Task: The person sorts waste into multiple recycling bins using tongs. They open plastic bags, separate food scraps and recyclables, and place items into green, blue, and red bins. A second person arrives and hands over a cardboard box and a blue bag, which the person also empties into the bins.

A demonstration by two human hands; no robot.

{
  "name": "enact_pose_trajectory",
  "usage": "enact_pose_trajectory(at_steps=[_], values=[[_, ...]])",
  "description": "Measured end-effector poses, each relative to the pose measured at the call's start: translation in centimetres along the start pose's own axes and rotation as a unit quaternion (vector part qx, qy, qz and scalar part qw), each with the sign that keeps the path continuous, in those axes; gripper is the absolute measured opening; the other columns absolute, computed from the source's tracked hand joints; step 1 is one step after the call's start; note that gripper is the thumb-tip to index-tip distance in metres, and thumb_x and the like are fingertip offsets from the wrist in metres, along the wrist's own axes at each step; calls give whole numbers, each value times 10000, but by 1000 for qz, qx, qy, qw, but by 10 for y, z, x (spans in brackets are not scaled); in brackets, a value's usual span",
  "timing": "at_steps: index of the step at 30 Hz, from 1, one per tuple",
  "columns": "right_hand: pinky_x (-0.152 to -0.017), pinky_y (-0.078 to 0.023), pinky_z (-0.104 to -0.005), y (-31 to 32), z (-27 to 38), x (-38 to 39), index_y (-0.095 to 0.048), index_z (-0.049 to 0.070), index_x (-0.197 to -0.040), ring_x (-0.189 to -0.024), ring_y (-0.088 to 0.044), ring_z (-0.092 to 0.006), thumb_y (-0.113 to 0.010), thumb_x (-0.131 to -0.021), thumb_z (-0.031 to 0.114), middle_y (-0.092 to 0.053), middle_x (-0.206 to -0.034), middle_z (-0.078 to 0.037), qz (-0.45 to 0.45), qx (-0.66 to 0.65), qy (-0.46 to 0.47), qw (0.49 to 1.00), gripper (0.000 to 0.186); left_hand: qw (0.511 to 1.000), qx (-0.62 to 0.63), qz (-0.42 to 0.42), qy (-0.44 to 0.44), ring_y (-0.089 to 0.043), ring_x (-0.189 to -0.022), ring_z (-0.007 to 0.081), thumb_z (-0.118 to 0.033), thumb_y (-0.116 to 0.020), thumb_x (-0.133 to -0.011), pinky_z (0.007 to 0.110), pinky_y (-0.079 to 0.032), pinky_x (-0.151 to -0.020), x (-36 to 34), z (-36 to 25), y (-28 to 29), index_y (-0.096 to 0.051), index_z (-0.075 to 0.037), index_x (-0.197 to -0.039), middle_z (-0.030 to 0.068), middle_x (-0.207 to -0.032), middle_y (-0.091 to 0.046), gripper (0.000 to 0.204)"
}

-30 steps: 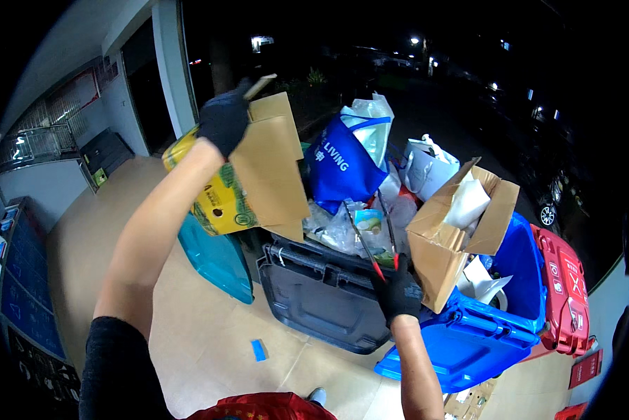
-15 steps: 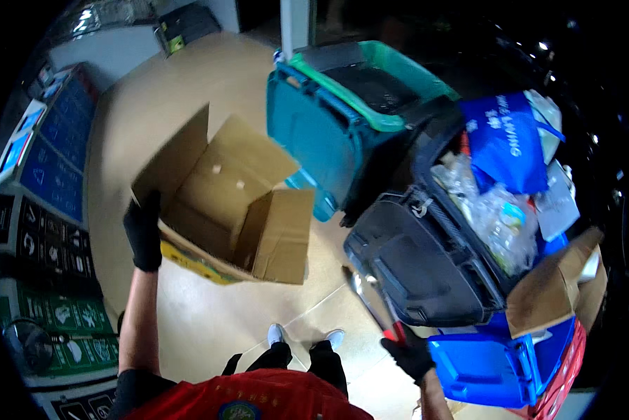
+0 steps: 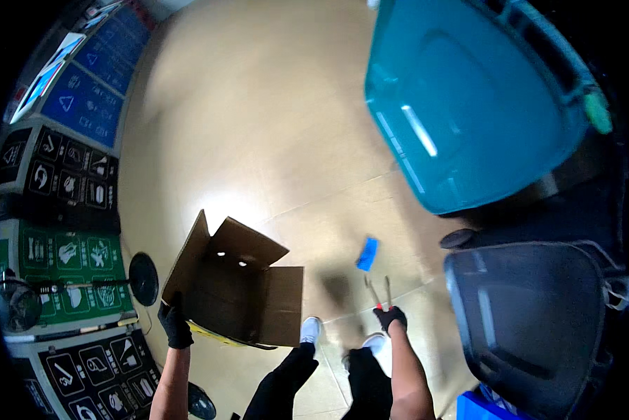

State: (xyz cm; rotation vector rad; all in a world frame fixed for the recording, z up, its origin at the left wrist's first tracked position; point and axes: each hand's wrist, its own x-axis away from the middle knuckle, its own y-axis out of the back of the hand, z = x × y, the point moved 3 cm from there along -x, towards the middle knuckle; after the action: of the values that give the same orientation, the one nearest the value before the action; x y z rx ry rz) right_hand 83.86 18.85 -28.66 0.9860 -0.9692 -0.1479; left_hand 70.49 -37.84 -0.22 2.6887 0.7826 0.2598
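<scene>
My left hand (image 3: 175, 323), in a black glove, grips the edge of an open cardboard box (image 3: 230, 301). The box is tilted so its dark inside shows, with two flaps standing up and small holes in one wall. In my black-gloved right hand (image 3: 390, 318) is a pair of metal tongs (image 3: 379, 297) with red grips. The jaws of the tongs are apart and nothing is between them. Just beyond their tips, a small flat blue piece (image 3: 367, 254) lies on the floor; its kind I cannot make out.
A large teal bin lid (image 3: 468, 105) hangs at the far right, with a dark grey bin lid (image 3: 531, 315) nearer me. Part of a blue bin (image 3: 486, 407) shows at lower right. Sorting bins with pictogram panels (image 3: 73, 259) line the left, beside a black round-ended fixture (image 3: 144, 278).
My view has swung left and down, leaving the overfilled bin out of sight. The box and tongs have moved with my hands, and the blue piece now shows on the floor.
</scene>
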Motion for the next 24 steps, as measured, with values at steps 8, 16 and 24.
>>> enact_pose_trajectory(at_steps=[8,16,24], values=[[-674,-548,-406,-87,59,-121,-695,5,-880,-753,-699,-299,-736,-702,578,-703,-793,-171,8,-19,-82,996,602,998,-12,-4,64,-614,-954,165,-148,-688,-894,317,-470,-839,-2,83,3,-665,8,-1149,76,-1082,-679,300],[-888,-496,-484,0,53,-45,-624,181,-1172,-1041,-626,-388,-588,-866,507,-667,-1104,-186,103,-48,16,993,449,998,-22,26,46,-612,-965,180,-129,-645,-917,325,-484,-839,-7,61,-20,-634,22,-1188,96,-1117,-670,310],[-711,-535,-481,298,15,285,-471,132,-1390,-820,-681,-384,-614,-906,446,-702,-945,-183,-185,-155,228,943,595,969,158,189,23,-654,-923,225,-136,-607,-930,353,-561,-770,17,-49,-21,-605,26,-1219,148,-1089,-671,332]])
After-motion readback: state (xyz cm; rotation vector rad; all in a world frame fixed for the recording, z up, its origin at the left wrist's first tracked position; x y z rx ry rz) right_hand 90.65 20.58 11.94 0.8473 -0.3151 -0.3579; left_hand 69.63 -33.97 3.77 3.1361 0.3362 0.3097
